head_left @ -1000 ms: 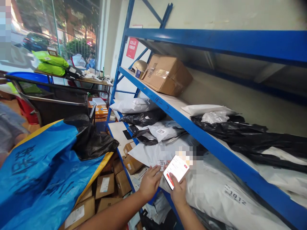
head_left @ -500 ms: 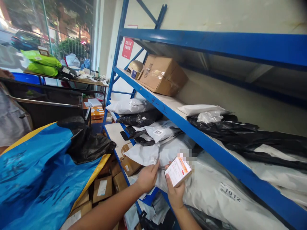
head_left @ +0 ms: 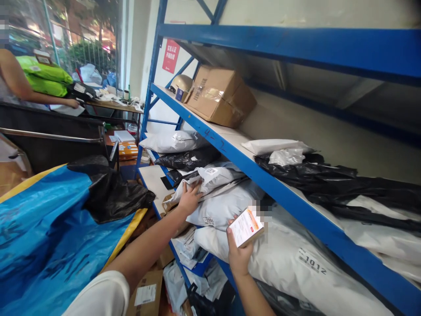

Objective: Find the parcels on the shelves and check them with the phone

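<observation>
My right hand [head_left: 238,254] is closed around a phone [head_left: 246,226] with a lit white and orange screen, held up in front of a big grey mailer bag marked 1012 [head_left: 296,267]. My left hand [head_left: 189,197] reaches forward and lies with its fingers spread on a white mailer bag [head_left: 210,177] marked 2016, on the lower shelf. Under it lies another grey mailer bag [head_left: 223,206]. Black bags [head_left: 189,159] and one more white bag [head_left: 173,141] lie further back on the same shelf.
A blue steel rack [head_left: 263,175] fills the right side; its upper shelf holds a cardboard box [head_left: 219,94], a white parcel and black bags. A blue woven sack [head_left: 49,232] and a black bag stand at left. Small cartons lie on the floor. Another person's arm [head_left: 29,90] is at a far table.
My left hand has left the lower grey bag and moved up and back onto the white bag marked 2016. The phone stays in my right hand. The view has swung left.
</observation>
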A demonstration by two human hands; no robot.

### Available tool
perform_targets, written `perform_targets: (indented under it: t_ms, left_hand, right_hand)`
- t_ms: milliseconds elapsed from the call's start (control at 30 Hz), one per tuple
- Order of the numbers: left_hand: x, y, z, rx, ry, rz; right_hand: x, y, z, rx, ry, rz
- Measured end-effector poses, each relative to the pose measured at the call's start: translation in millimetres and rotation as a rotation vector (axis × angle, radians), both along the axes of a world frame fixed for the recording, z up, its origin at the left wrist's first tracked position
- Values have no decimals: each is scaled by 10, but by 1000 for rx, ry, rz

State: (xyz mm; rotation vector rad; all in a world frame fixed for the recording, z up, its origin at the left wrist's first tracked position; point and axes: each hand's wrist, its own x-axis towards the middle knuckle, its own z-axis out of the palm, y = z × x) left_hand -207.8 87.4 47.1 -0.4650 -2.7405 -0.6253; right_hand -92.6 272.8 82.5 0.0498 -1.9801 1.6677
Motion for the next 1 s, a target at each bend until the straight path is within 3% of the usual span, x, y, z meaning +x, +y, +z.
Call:
perform_targets:
  t_ms: [233, 367, 500, 667, 800, 1000]
  left_hand:
    - [89, 7, 35, 15, -46, -13]
    - [160, 61, 56, 59, -49, 59]
    - [116, 277, 122, 132, -112, 54]
    - [-59, 585, 187, 227, -191, 20]
    - [-116, 629, 142, 249, -209, -15]
    - [-92, 466, 48, 241, -152, -154]
  right_hand:
    - [-70, 28, 89, -26, -30, -42]
    - [-32, 42, 159, -18, -25, -28]
    - [11, -34, 138, -55, -65, 77]
    - [-113, -175, -15, -172, -140, 247]
    - [-283, -148, -129, -289, -230, 134]
    - [-350, -99, -162, -463, -258, 39]
